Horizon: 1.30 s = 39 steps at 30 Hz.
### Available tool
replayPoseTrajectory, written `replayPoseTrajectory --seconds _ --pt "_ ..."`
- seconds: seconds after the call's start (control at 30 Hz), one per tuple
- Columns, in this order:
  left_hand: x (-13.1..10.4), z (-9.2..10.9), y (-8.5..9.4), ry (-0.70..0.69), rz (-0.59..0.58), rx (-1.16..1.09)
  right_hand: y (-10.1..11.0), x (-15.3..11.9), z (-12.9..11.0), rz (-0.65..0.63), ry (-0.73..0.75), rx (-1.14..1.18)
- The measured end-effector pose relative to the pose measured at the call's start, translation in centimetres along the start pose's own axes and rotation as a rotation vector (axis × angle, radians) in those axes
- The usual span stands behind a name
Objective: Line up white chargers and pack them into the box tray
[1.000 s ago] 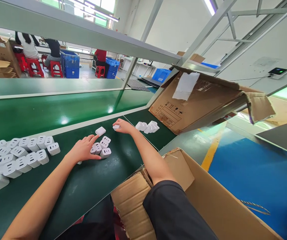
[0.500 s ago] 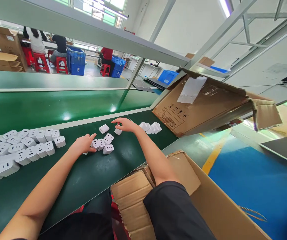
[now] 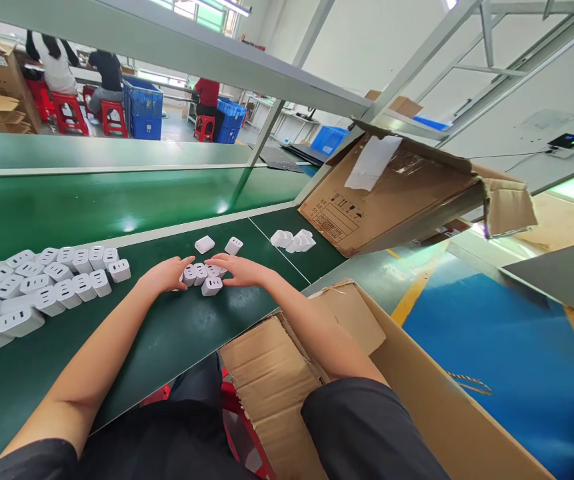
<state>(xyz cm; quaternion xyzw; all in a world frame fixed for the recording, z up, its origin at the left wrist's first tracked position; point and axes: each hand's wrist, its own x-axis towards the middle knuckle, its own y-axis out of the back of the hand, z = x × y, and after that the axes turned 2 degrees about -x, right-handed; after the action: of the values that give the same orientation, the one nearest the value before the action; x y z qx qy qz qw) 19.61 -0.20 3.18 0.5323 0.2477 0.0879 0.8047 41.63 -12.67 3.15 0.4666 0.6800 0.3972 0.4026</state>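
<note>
My left hand [image 3: 173, 273] rests at the left side of a small cluster of white chargers [image 3: 199, 273], thumb and fingers apart around its edge. On the cluster's right side lies my right hand [image 3: 231, 269], fingers spread over the chargers and partly hiding them. One charger [image 3: 211, 287] sits at the near side of the cluster. Beyond the hands are two separate chargers, one on its side [image 3: 204, 244] and one with its slots showing [image 3: 234, 246]. Many more chargers [image 3: 31, 283] stand in rows at the left.
Small white pieces [image 3: 293, 241] lie on the green bench [image 3: 157, 347] at the right, near a tilted cardboard box [image 3: 391, 193]. An open carton [image 3: 417, 373] stands by my right arm. People [image 3: 107, 77] sit in the background beyond a metal rail [image 3: 167, 60].
My right hand has moved left and nearer, from the lone charger on the right to the cluster. My left hand stays at the cluster's left side. The view has shifted slightly.
</note>
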Motion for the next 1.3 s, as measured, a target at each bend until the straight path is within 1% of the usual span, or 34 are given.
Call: replayPoseTrajectory --seconds 0.1,0.17,0.27,0.37,0.43,0.5,0.7,0.93,1.13,1.23,1.27,1.3 --pt "-0.1 0.2 0.2 0.009 0.014 0.003 -0.4 -0.7 -0.4 0.014 -0.037 -0.003" --pt "-0.4 0.1 0.4 0.009 0.011 0.002 -0.8 -1.0 -0.4 0.051 -0.044 0.010" --pt "-0.9 -0.3 0.9 0.025 -0.001 0.016 -1.4 -1.2 -0.1 0.114 -0.023 0.062" --pt "-1.0 -0.8 1.1 0.086 0.010 0.059 -1.7 -1.2 0.3 0.140 0.013 0.105" --pt "-0.8 -0.8 0.8 0.094 0.031 0.082 -1.8 -1.1 0.6 0.152 0.027 0.119" --pt "-0.4 -0.5 0.3 0.061 0.060 0.094 -1.8 -1.0 0.8 0.157 0.029 0.124" --pt "0.6 0.8 -1.3 -0.042 0.170 0.114 -2.2 -0.9 1.0 0.180 -0.040 0.061" --pt "1.0 1.3 -1.9 -0.092 0.244 0.083 -2.2 -0.7 0.5 0.149 -0.098 -0.035" --pt "1.4 0.6 -2.2 -0.100 0.284 -0.032 -1.7 -0.6 -0.3 0.121 -0.150 -0.094" --pt "1.4 -0.1 -1.8 -0.075 0.349 -0.126 -1.6 -0.7 -0.2 0.128 -0.173 -0.101" --pt "1.4 -0.3 -1.5 -0.061 0.391 -0.221 -1.6 -0.7 -0.1 0.134 -0.182 -0.104" --pt "1.4 -0.4 -1.3 -0.045 0.443 -0.391 -1.6 -0.7 -0.1 0.142 -0.190 -0.108"
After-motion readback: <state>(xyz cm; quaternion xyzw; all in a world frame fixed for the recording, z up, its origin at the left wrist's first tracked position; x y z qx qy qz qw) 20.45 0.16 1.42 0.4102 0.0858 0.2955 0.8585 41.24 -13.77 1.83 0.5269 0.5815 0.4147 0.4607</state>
